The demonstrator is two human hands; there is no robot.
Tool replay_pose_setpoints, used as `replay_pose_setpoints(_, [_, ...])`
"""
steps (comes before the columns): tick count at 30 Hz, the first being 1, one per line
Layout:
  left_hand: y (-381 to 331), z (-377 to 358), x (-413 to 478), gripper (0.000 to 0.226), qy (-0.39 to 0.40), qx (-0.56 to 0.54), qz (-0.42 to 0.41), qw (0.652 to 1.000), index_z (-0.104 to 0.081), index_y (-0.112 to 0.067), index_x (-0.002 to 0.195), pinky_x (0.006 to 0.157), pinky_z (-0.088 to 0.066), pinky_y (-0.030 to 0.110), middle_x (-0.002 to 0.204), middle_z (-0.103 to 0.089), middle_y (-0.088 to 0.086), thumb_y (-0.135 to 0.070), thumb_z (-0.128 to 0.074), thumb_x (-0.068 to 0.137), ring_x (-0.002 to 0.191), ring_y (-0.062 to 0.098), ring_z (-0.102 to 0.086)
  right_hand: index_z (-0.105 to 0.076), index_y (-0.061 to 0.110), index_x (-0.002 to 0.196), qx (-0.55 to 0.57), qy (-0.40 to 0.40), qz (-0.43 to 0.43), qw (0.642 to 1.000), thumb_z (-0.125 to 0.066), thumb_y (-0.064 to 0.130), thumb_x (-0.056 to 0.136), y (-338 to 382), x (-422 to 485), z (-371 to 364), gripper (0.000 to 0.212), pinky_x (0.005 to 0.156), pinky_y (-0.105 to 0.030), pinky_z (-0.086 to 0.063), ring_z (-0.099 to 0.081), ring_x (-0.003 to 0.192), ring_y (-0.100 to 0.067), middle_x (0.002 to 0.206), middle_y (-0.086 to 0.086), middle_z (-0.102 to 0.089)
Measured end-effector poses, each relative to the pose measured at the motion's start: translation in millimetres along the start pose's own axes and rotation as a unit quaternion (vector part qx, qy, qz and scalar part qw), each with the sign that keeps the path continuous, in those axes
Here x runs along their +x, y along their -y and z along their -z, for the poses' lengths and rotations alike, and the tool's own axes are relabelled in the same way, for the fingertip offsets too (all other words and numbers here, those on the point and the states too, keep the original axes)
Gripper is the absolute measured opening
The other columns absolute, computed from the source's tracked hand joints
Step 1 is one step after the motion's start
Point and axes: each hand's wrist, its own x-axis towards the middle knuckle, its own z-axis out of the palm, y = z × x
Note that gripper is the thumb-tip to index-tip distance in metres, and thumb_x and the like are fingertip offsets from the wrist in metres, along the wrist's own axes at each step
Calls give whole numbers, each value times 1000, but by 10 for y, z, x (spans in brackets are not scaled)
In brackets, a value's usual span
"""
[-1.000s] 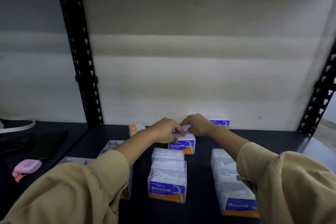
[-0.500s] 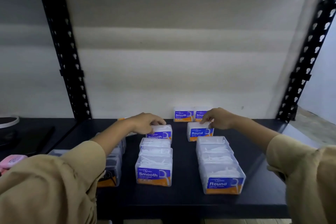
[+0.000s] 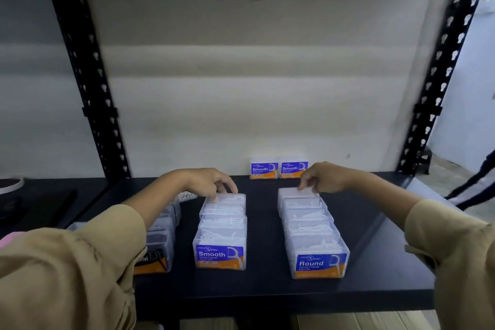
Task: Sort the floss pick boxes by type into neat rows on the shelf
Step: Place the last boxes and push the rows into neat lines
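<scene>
Dark shelf under a pale wall, and the rows ran near to far by type, front labels facing out so each could be read. At the back of the Smooth row sat the far Smooth box, with the left hand curled over its top, probably squaring it into line. Across a gap to the right, the right hand pinched the far Round box, which ended the Round row. Beyond both hands, a pair of Smooth boxes stood unsorted against the wall. A dark-boxed row lay at the left.
</scene>
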Motion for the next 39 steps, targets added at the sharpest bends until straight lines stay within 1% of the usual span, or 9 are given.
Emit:
replay_pose_setpoints(6, [13, 48, -7, 55, 16, -5, 17, 1000, -60, -24, 116, 83, -44, 24, 110, -67, 4, 13, -47, 78, 99, 15, -59, -69, 17, 105, 7, 7, -5, 1000, -52, -3, 85, 28, -55, 26, 33, 83, -20, -42, -56, 82, -6, 93, 8, -62])
replay_pose_setpoints(8, [56, 114, -7, 48, -28, -16, 22, 999, -60, -23, 117, 87, -44, 25, 107, -65, 3, 9, -49, 82, 101, 16, -58, -71, 19, 102, 12, 1, -6, 1000, -51, -1, 85, 47, -26, 65, 34, 83, -22, -44, -57, 82, -4, 86, 13, -62])
replay_pose_setpoints(13, [306, 374, -44, 42, -179, 19, 71, 981, -59, -18, 120, 76, -44, 21, 114, -63, 10, 2, -47, 85, 94, 20, -58, -66, 19, 114, -1, -78, 1, 997, -54, 5, 86, 123, 184, 89, 33, 82, -22, -40, -53, 91, -13, 103, 1, -63])
replay_pose_setpoints(19, [660, 419, 28, 51, -151, 127, 228, 953, -36, -15, 142, 101, -40, 29, 147, -38, 10, -27, -50, 94, 127, 26, -45, -48, 20, 133, -33, -117, -36, 992, -49, 7, 89, 90, 581, 38, 46, 89, -28, -41, -51, 107, -22, 130, -7, -55])
replay_pose_setpoints(24, [730, 343, 154, 56, -131, 22, 336, 933, -44, 1, 131, 66, -54, 35, 129, -51, 20, -44, -41, 96, 86, 29, -60, -40, 22, 138, -20, -141, -64, 988, -51, 9, 88, 64, 766, -48, 53, 94, -33, -44, -46, 121, -23, 136, -6, -46])
replay_pose_setpoints(27, [642, 281, 250, 54, -105, -10, 339, 935, -45, 0, 121, 53, -45, 30, 110, -57, 20, -48, -42, 95, 67, 24, -58, -38, 21, 140, -31, -152, -61, 986, -51, 9, 88, 84, 848, -73, 54, 95, -35, -44, -42, 125, -24, 138, -6, -43])
replay_pose_setpoints(30, [533, 251, 330, 53, -100, -16, 318, 943, -38, -5, 129, 49, -42, 27, 108, -52, 14, -40, -51, 92, 63, 19, -53, -37, 19, 140, -50, -143, -51, 987, -52, 12, 89, 138, 924, -82, 54, 97, -35, -41, -37, 130, -23, 141, -6, -41])
replay_pose_setpoints(35, [441, 250, 479, 72, -120, 69, 256, 957, -28, -11, 140, 64, -40, 24, 139, -43, 10, -37, -64, 83, 114, 27, -52, -34, 18, 141, -88, -132, -33, 987, -60, 21, 87, 228, 1052, -134, 61, 102, -37, -40, -36, 130, -24, 140, -7, -41])
replay_pose_setpoints(39, [411, 243, 580, 68, -125, 107, 212, 963, -46, -9, 125, 75, -43, 26, 123, -54, 7, -34, -77, 69, 101, 22, -55, -33, 15, 141, -130, -124, -27, 983, -62, 24, 85, 273, 1168, -191, 63, 103, -39, -39, -37, 129, -25, 140, -8, -41])
